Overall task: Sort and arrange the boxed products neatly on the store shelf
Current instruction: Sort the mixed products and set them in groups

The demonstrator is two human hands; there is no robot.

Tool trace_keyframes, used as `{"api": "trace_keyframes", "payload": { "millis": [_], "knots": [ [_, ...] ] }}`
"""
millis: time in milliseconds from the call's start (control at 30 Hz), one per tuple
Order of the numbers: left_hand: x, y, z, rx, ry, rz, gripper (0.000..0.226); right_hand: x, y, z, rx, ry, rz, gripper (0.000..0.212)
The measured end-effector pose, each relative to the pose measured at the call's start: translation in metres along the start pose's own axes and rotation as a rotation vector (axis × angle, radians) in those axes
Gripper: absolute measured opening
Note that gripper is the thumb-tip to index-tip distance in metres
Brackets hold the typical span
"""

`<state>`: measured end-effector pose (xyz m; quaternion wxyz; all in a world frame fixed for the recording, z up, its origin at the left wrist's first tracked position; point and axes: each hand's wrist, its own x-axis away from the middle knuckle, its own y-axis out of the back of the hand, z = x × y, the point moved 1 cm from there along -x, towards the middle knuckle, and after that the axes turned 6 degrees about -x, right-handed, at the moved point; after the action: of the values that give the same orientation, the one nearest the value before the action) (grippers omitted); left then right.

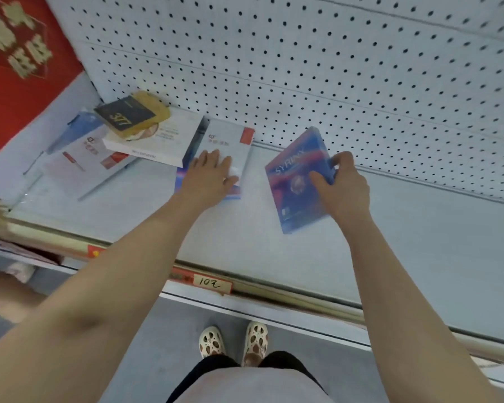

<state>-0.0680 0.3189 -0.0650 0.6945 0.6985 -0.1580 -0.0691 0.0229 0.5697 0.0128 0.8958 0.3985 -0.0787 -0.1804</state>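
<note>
The person stands in front of a white shelf (390, 257) with a dotted back wall (332, 68). The right hand (342, 184) grips a blue and pink box (291, 181) by its far edge, with the thumb on the front and the fingers curled round the side. The box is tipped up, and I cannot tell if its low corner touches the shelf. The left hand (207, 178) lies flat with straight fingers on a white box (230, 144) that has a small red patch in one corner. That white box sits on top of another blue box (181, 175), which peeks out at the edges. It looks like the sorting is partly done, and the step now is putting the blue and pink box in its place. Next, the person may want to lay it down flat or line it up with the other blue one, so like goes with like. The left hand can keep the pile from sliding. To the left is a messy heap: a wide white box (163, 146), a dark card (125, 116) on a yellow pack (154, 109), and a clear pack (82, 158) with red marks. The blue and pink box says "SYRINX", but the end is blurry. The dark card says "377". A price tag (211, 283) on the shelf edge reads "102". A red sign (21, 53) with gold writing hangs at the far left, too blurry to read.
</note>
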Motion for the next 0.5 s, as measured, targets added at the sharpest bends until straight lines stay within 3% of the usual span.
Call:
{"api": "trace_keyframes", "payload": {
  "millis": [167,300,367,500],
  "knots": [
    [0.033,-0.016,-0.014,-0.071,-0.012,-0.028,0.064,-0.01,-0.001,-0.013,0.033,-0.062,0.004,0.032],
    [0.067,-0.011,-0.022,0.054,-0.015,-0.299,0.045,-0.025,-0.003,-0.025,-0.125,-0.247,0.171,0.031],
    [0.067,-0.007,-0.02,0.107,0.114,-0.312,0.045,-0.031,-0.006,-0.029,-0.238,-0.355,0.224,0.03],
    [0.048,-0.002,-0.021,0.228,0.343,-0.018,0.101,-0.034,-0.013,-0.036,-0.203,-0.284,0.263,0.047]
  ]
}}
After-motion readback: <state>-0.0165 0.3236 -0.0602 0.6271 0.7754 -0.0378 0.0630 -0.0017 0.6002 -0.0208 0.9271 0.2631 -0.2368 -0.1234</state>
